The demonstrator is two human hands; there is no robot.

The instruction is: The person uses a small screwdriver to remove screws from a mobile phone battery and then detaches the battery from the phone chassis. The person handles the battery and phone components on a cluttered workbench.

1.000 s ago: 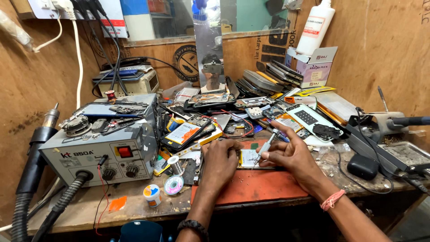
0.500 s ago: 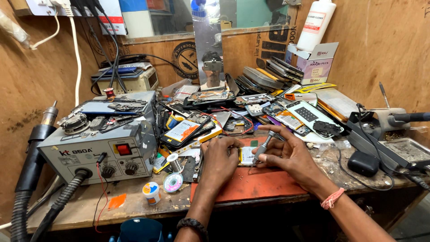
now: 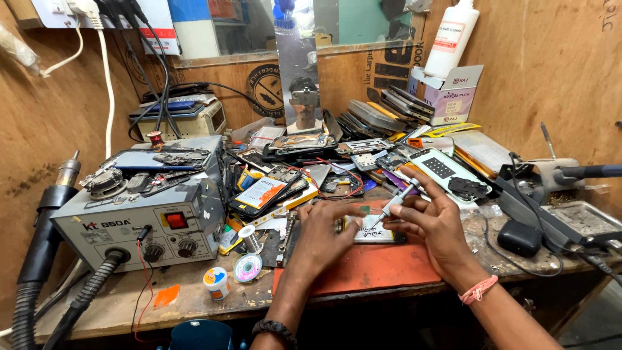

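My left hand [image 3: 324, 236] pressed flat on opened phone with pale battery [image 3: 369, 228], pinning it to orange rubber work mat [image 3: 369, 269] at bench centre. My right hand [image 3: 431, 223] pinched shut round slim silver screwdriver [image 3: 396, 204], tip down on phone's upper edge. Risks, as I judge: tip skids, gouges battery; loosened screw rolls into clutter. Room tight: heap of phone parts [image 3: 363, 152] behind, black pouch [image 3: 520, 238] right, grey hot-air station [image 3: 146, 207] left. Free mat only toward me, near bench front edge [image 3: 194, 310].
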